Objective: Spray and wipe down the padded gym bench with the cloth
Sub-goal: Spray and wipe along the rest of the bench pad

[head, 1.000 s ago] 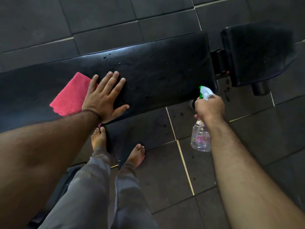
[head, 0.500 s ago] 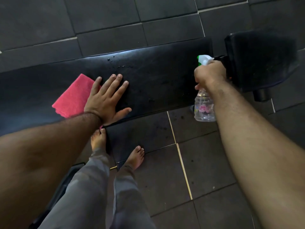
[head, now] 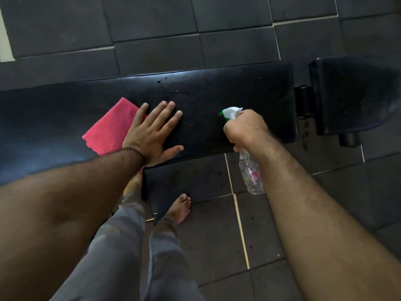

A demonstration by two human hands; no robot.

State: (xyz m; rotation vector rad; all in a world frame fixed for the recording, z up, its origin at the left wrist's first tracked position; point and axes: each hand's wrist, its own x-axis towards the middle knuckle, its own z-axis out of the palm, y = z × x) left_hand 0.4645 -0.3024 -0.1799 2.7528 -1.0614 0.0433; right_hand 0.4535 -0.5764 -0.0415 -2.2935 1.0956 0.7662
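The left hand lies flat on the black padded bench, fingers spread apart, thumb stretched out along the near edge of the pad. Just beside the little finger, partly tucked under that side of the palm, sits the pink cloth, folded and lying on the bench top. Nothing is pinched in that hand; it simply presses down.

Over to the other side, the right hand is wrapped tight around the neck of a clear spray bottle. The white and green nozzle pokes out beyond the knuckles, aimed toward the spread fingertips of the left hand, low over the pad. The bottle's body hangs below the fist, tilted, out past the bench's near edge above the dark tiled floor.

Beyond the left fingertips, a few wet droplets glisten on the pad. Past the right knuckles, a separate black seat pad joins on. Two bare feet stand on the tiles beneath the wrists.
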